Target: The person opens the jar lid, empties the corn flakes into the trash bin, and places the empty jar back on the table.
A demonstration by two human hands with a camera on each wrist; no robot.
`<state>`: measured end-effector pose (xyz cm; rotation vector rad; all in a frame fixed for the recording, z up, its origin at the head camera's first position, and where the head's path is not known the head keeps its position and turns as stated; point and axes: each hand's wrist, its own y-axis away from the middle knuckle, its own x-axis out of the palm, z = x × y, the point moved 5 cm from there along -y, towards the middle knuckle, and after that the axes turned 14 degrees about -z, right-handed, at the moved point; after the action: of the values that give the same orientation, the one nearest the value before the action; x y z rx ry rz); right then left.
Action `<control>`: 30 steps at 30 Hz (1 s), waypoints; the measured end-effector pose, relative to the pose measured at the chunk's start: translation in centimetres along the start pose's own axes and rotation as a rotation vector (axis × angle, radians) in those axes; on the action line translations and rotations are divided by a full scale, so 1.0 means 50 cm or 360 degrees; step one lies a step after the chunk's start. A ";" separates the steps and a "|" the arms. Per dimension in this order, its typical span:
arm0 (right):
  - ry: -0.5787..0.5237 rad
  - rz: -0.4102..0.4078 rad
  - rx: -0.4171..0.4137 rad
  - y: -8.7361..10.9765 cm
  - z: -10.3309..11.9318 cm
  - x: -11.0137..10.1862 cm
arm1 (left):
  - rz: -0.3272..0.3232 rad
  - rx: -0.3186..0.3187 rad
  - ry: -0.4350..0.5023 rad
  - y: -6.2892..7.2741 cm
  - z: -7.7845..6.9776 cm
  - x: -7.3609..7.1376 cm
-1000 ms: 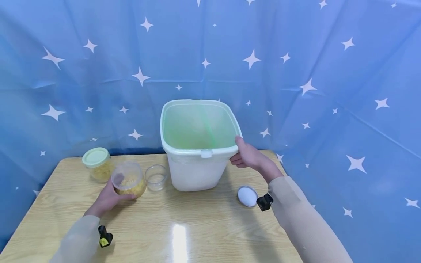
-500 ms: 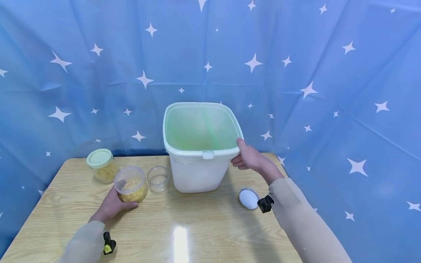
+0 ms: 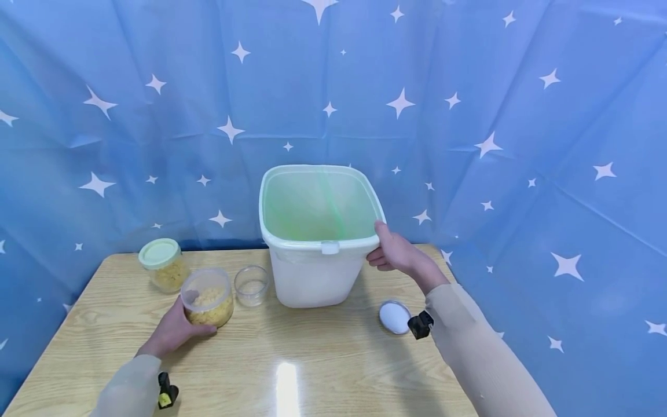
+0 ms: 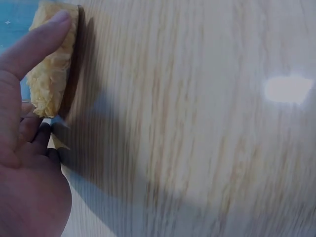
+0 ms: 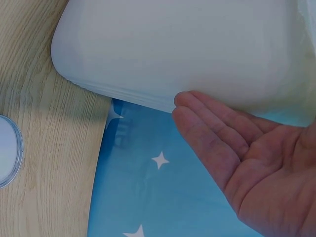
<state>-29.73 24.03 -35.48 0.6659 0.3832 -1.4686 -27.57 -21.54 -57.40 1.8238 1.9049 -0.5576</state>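
Note:
My left hand [image 3: 174,327] grips a clear, lidless round jar [image 3: 221,314] of yellow flakes at the table's left. In the left wrist view, the thumb [image 4: 42,42] lies along the jar's side, with the flakes [image 4: 52,81] visible through it. My right hand [image 3: 398,252] holds the right rim of a big white bin [image 3: 312,278], thumb on the rim and fingers below it. In the right wrist view, those fingers [image 5: 212,133] are fairly straight beside the bin's wall [image 5: 173,49]. The inside of the bin looks greenish; its contents cannot be made out.
A jar of yellow flakes with a pale green lid [image 3: 159,253] stands behind the left hand. Between the held jar and the bin is a small clear cup [image 3: 252,289]. A round white disc [image 3: 394,317] lies near the right wrist. A blue star-patterned curtain [image 3: 333,87] hangs behind the wooden table [image 3: 239,370].
The head view has shifted slightly. The held jar's opening has turned a little, so more of its flakes show. Both hands keep their hold, and the bin stays in place.

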 end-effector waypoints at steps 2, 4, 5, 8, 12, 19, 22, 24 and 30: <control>-0.0001 -0.0002 0.0001 0.000 0.000 0.000 | 0.0021 -0.0021 -0.0005 0.002 -0.001 -0.003; -0.0006 -0.0003 0.0005 0.000 0.000 0.000 | 0.0036 -0.0043 -0.0010 0.004 -0.004 -0.005; -0.0006 -0.0004 0.0003 0.000 0.000 0.000 | 0.0044 -0.0051 -0.0009 0.005 -0.005 -0.006; -0.0006 0.0003 -0.0009 -0.001 0.000 0.002 | 0.0047 -0.0057 -0.0007 0.007 -0.006 -0.007; -0.0010 0.0009 -0.0014 -0.001 0.001 0.003 | 0.0059 -0.0034 0.0004 0.008 -0.006 -0.010; -0.0018 0.0019 -0.0011 0.000 0.003 0.005 | 0.0135 -0.0007 -0.0001 0.018 -0.011 -0.022; -0.0021 0.0019 -0.0006 -0.001 0.003 0.005 | 0.0159 -0.0004 -0.0001 0.024 -0.015 -0.028; -0.0022 0.0020 -0.0005 -0.001 0.003 0.005 | 0.0171 0.0000 -0.0003 0.027 -0.017 -0.032; -0.0019 0.0019 -0.0003 -0.002 0.003 0.005 | 0.0191 0.0040 0.0001 0.030 -0.032 -0.034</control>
<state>-29.84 23.74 -35.55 0.6568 0.3706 -1.4602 -26.07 -21.97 -55.09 1.9392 1.7819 -0.5423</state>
